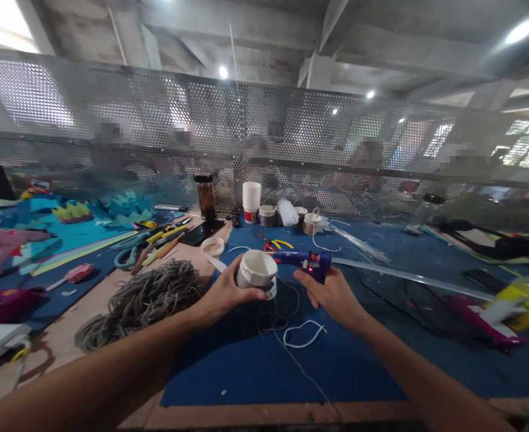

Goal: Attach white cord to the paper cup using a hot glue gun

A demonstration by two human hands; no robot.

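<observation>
My left hand (229, 287) is closed round a small paper cup (256, 269), its white rim facing up and tilted a little toward me. Grey wrapping and a white lettered ribbon (215, 252) go round the cup; the ribbon's loose end curls off to the left. In my right hand (331, 293) is a blue hot glue gun (304, 260), held by its handle with a small red light lit. The gun's nozzle points left and meets or nearly meets the cup's right rim. A long clear glue stick (408, 277) runs right from behind the gun.
Grey cord (152, 303) lies heaped at left. Pliers (279, 244), a phone (203, 232), stacked paper cups (251, 201) and a dark jar (206, 197) stand or lie beyond my hands. Other glue guns rest at both sides. White cord (303, 343) loops on the blue mat (246, 372).
</observation>
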